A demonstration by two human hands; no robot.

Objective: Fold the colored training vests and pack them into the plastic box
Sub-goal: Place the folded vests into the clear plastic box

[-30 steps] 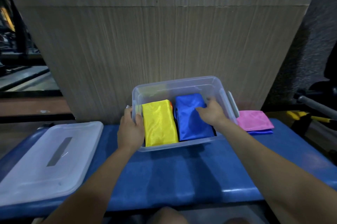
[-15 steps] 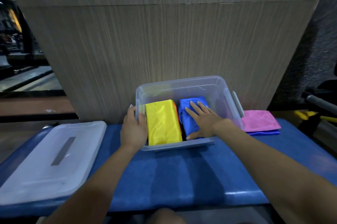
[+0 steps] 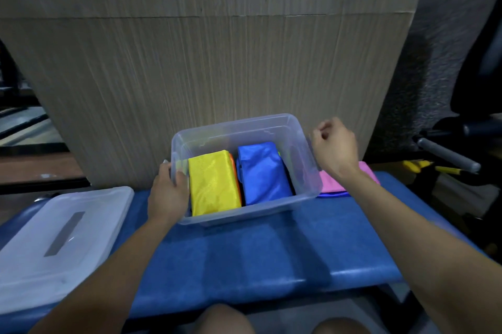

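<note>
**Clear box holding two folded vests, one hand on its rim**

A translucent plastic box (image 3: 304, 160), rectangular with rounded corners and a rolled lip, stands on the blue padded tabletop (image 3: 271, 252), close against a tall panel of pale wood-grain board (image 3: 206, 73). Inside it lie two folded vests side by side, each a neat oblong of smooth, shiny synthetic cloth: the yellow vest (image 3: 213, 183) on the left, with a thin orange edge showing along its right side, and the blue vest (image 3: 262, 172) on the right, slightly puffed and creased at its near-left corner. The two touch or nearly touch along their long edges; the far end of the box floor is bare.

The left hand (image 3: 168, 192) grips the box's left wall, its fingers (image 3: 180, 180) curled over the rim and down inside, just beside the yellow vest. The right hand (image 3: 335, 147) hangs above the box's right edge, loosely curled with thumb and fingertips drawn together, holding nothing visible.

Behind that wrist, a folded pink vest (image 3: 330, 184) rests on a darker blue one, both on the tabletop just outside the box's right wall and partly hidden by the forearm. The frosted plastic lid (image 3: 62, 238), flat with a grey rectangular strip at its centre, lies well to the left. A grey-handled bar (image 3: 445, 155) and yellow tools (image 3: 423, 166) sit off the right edge.
</note>
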